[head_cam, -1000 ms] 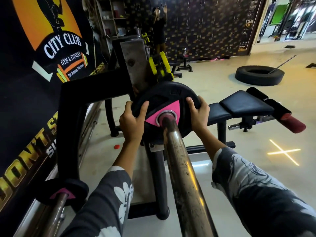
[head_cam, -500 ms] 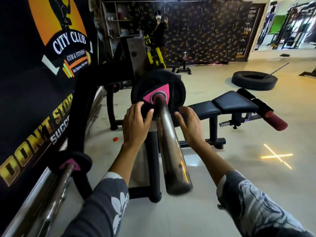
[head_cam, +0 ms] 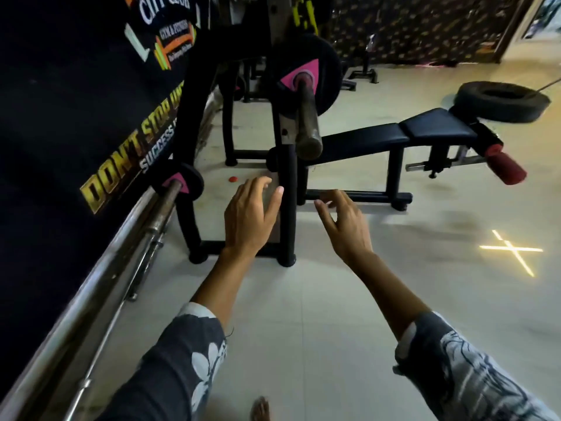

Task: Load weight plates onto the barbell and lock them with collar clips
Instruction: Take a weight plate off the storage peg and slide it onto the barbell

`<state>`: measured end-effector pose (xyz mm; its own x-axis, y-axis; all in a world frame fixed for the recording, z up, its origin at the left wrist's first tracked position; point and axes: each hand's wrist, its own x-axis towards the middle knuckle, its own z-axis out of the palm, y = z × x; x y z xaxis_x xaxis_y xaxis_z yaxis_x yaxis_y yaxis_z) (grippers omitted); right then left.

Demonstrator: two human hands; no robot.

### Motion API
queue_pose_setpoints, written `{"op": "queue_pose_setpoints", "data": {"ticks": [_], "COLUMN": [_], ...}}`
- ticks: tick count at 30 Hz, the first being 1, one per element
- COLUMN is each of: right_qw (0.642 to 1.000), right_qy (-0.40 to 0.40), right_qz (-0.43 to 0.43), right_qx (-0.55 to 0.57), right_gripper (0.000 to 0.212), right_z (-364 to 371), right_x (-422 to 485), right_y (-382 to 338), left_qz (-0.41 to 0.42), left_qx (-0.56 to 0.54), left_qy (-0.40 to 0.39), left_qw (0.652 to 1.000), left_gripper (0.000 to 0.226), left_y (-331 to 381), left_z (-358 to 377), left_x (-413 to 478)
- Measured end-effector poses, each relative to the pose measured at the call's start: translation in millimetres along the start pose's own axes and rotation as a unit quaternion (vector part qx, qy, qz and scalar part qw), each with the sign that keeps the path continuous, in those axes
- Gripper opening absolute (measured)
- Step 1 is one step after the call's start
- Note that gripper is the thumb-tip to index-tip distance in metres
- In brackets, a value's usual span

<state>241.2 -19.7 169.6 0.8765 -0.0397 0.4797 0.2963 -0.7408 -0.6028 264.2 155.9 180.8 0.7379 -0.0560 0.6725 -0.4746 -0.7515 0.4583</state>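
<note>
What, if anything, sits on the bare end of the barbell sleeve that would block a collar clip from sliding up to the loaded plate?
Nothing visible: the sleeve is bare from its tip to the plate.

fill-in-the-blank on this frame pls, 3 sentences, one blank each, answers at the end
1. The weight plate sitting on the barbell sleeve has a ____ triangle around its hole.
2. Both hands, left and right, are open and hold ____.
3. Beyond the bench, a black ____ lies flat on the floor.

Answers: pink; nothing; tyre
</note>
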Motion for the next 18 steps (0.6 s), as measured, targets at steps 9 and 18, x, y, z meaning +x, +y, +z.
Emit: {"op": "queue_pose_setpoints", "data": {"ticks": [9,18], "right_qw": [0.993,0.979], "right_qy": [-0.108,-0.202], "right_qz": [-0.006,0.023], "right_qx": [0.035,0.027], "right_gripper": [0.027,0.027], "right_z": [97.3,306.2], "right_x": [-1.8,83.2], "right_y": [-57.3,-112.6], "left_qz": [-0.042,-0.15], "left_qx": [0.059,0.104], "left_qy": [-0.037,-0.078], "left_qw": [0.997,0.98], "left_gripper": [0.041,0.042], "left_y": [-95.9,-321.6], "left_z": [-48.4,-77.8], "left_x": [-39.8,-16.2]}}
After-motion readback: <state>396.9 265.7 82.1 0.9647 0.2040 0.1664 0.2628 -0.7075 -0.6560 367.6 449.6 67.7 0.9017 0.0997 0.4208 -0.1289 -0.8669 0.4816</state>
